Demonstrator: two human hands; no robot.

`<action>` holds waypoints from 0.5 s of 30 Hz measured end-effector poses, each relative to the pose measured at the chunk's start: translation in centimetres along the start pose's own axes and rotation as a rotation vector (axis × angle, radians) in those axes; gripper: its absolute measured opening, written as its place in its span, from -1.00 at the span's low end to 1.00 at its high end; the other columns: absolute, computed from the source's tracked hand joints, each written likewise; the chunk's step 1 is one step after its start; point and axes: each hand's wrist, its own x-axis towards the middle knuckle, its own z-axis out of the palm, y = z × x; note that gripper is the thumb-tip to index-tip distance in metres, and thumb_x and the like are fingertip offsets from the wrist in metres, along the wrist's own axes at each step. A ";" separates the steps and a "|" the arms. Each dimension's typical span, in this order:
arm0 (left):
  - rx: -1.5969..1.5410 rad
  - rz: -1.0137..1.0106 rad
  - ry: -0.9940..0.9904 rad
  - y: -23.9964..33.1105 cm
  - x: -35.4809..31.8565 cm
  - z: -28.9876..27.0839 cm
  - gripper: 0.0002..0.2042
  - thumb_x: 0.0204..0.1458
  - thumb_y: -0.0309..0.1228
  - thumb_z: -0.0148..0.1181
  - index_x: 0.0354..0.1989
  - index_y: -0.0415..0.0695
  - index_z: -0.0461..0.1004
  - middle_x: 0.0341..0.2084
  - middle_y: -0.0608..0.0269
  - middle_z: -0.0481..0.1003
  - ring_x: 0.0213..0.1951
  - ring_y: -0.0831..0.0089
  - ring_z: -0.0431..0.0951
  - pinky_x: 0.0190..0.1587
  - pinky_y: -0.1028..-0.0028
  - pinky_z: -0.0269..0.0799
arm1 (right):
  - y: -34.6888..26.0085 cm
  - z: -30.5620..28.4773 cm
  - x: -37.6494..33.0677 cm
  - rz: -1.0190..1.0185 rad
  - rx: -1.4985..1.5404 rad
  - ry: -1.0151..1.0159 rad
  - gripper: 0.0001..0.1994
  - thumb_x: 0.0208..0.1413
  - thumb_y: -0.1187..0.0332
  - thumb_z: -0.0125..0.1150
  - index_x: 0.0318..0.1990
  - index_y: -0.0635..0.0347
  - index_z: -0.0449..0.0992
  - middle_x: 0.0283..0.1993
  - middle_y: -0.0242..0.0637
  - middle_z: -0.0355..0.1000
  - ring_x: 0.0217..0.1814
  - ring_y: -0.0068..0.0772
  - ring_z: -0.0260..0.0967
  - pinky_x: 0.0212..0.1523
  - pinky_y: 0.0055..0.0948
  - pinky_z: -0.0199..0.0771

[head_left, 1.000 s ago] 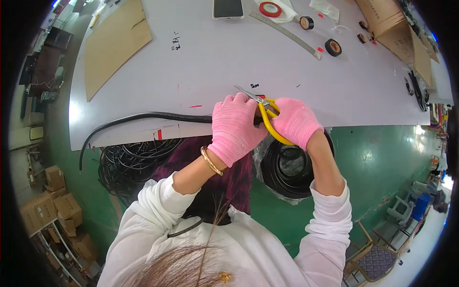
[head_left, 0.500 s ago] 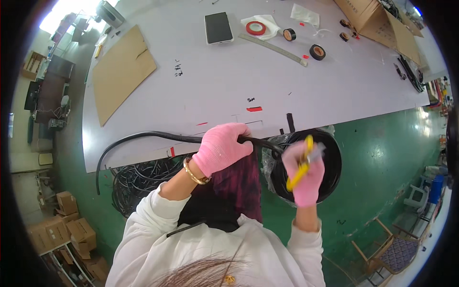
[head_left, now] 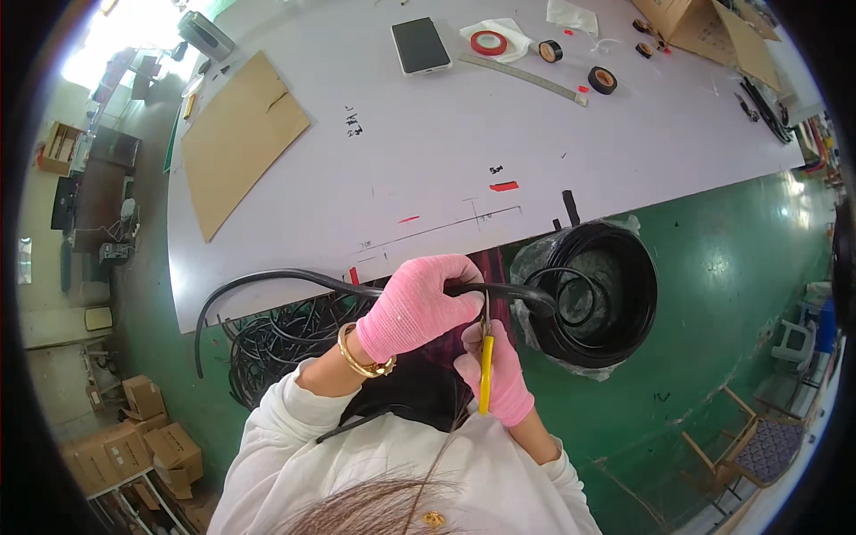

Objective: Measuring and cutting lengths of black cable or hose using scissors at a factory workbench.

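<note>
Scissors with yellow handles (head_left: 486,376) stand upright just off the worktable's (head_left: 419,134) near edge, blades raised against a black cable (head_left: 314,277). The right hand (head_left: 501,379) is closed around their handles. The left hand (head_left: 417,308), also just off the worktable's near edge, is curled round the cable, thumb and forefinger pinching it close beside the blades. The cable lies partly on the worktable, its free end drooping over the near edge at the left; on the other side of the left hand it bends toward a black coil (head_left: 640,294) below the worktable's right part.

A nip to the left glove looks the likeliest trouble, since those fingertips sit so near the steel. The cable has no support off the worktable, so if the blades close it could roll or slide along them, giving a slanted or partial cut. Its bend toward the coil may add a sideways pull, and a loosened pinch could let the draped part slip off the worktable into the black tangle (head_left: 278,346) beneath the near edge.

Whether the blades straddle the cable or merely lie across it, I cannot tell; only a thin strip of metal shows. Which right fingers sit in the handle loops is hidden. Whether the cable is solid or hollow, and where it joins the coil, is unclear. A cardboard box (head_left: 691,36) at the worktable's far right is cut off by the frame.
</note>
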 end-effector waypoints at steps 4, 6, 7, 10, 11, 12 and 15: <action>-0.001 0.007 0.012 -0.3 -0.4 -0.4 -0.85 -0.11 -0.55 0.20 -0.33 -0.32 0.51 -0.55 0.28 0.48 -0.43 0.62 0.41 -0.29 0.55 0.42 | -0.7 0.9 -0.2 0.079 0.152 -0.008 -0.69 0.08 0.31 0.32 -0.20 0.19 0.28 -0.33 -0.42 0.26 -0.34 -0.55 0.19 -0.24 -0.56 0.30; -0.004 0.010 0.013 -0.3 -0.5 -0.5 -0.85 -0.11 -0.55 0.20 -0.34 -0.31 0.50 -0.55 0.28 0.49 -0.43 0.62 0.41 -0.29 0.55 0.42 | -0.6 1.2 0.0 0.281 0.581 0.052 -0.79 0.21 0.23 0.12 -0.22 0.16 0.33 -0.34 -0.44 0.27 -0.41 -0.54 0.17 -0.34 -0.59 0.26; -0.006 0.012 0.013 -0.3 -0.5 -0.6 -0.85 -0.11 -0.55 0.20 -0.34 -0.31 0.50 -0.55 0.28 0.49 -0.43 0.62 0.41 -0.29 0.55 0.42 | -0.6 1.2 0.1 0.484 1.012 0.114 -0.73 0.35 0.14 -0.08 -0.24 0.14 0.39 -0.36 -0.45 0.28 -0.49 -0.54 0.14 -0.45 -0.63 0.22; 0.011 0.016 0.007 -0.3 -0.5 -0.7 -0.86 -0.11 -0.55 0.20 -0.35 -0.31 0.49 -0.54 0.28 0.48 -0.43 0.61 0.42 -0.28 0.55 0.42 | -0.5 0.9 0.3 0.604 1.157 0.146 -0.74 0.33 0.16 -0.05 -0.28 0.15 0.40 -0.45 -0.47 0.26 -0.57 -0.52 0.09 -0.50 -0.63 0.20; -0.001 0.030 0.012 -0.4 -0.5 -0.7 -0.87 -0.11 -0.55 0.20 -0.36 -0.31 0.49 -0.55 0.28 0.48 -0.44 0.61 0.41 -0.29 0.55 0.42 | -0.2 0.9 0.2 0.604 1.155 0.146 -0.74 0.33 0.16 -0.05 -0.28 0.15 0.40 -0.45 -0.47 0.26 -0.57 -0.52 0.09 -0.50 -0.63 0.20; -0.014 0.043 0.016 -0.5 -0.4 -0.7 -0.88 -0.11 -0.55 0.20 -0.37 -0.30 0.49 -0.57 0.28 0.47 -0.44 0.61 0.40 -0.30 0.54 0.41 | 0.0 1.1 0.1 0.432 0.744 0.123 -0.74 0.32 0.17 -0.03 -0.31 0.15 0.38 -0.49 -0.46 0.24 -0.58 -0.52 0.08 -0.52 -0.63 0.19; 0.038 0.027 -0.057 -0.9 0.0 -1.1 -0.83 -0.11 -0.55 0.20 -0.29 -0.28 0.48 -0.48 0.30 0.49 -0.46 0.61 0.37 -0.31 0.53 0.41 | -0.9 1.5 -0.1 0.080 0.037 0.103 -0.74 0.29 0.18 0.01 -0.36 0.15 0.35 -0.55 -0.45 0.21 -0.60 -0.53 0.07 -0.56 -0.62 0.17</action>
